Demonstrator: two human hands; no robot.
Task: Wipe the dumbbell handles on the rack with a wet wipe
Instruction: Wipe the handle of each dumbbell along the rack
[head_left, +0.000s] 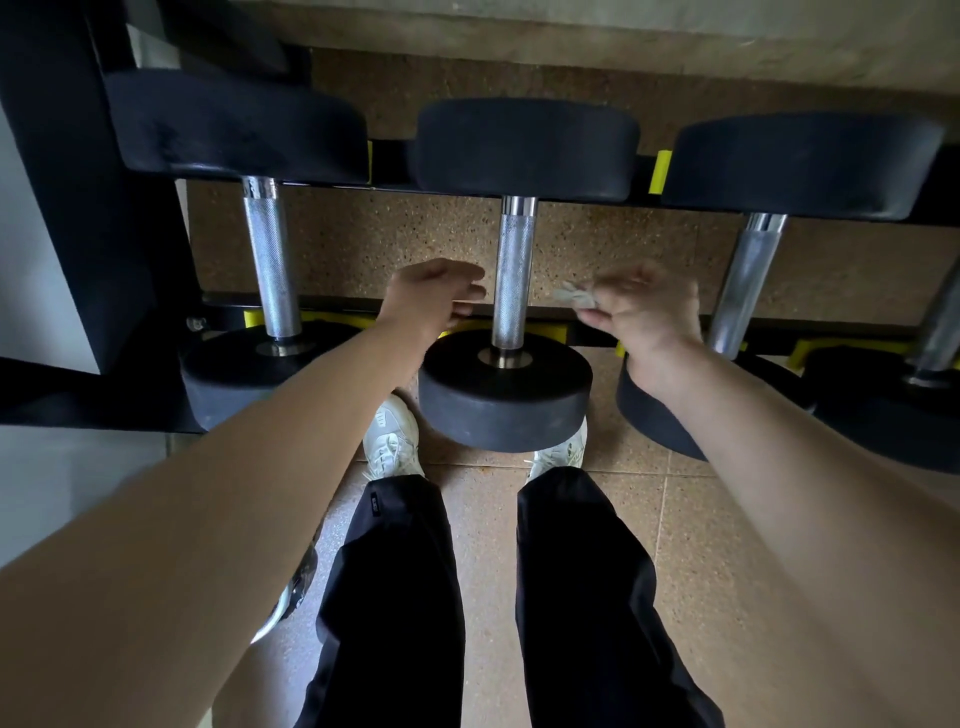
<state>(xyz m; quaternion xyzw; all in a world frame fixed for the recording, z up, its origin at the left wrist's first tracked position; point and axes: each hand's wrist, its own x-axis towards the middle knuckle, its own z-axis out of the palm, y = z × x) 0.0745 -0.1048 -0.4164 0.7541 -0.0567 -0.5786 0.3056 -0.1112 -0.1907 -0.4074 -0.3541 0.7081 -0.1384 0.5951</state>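
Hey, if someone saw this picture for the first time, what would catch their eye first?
Two bare hands flank the chrome middle dumbbell handle at the picture's centre. The right hand pinches a crumpled wet wipe beside it; the left hand holds nothing.

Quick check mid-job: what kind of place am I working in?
Probably a gym weight room: black dumbbells with knurled steel handles rest on a black rack with yellow cradles, above speckled flooring.
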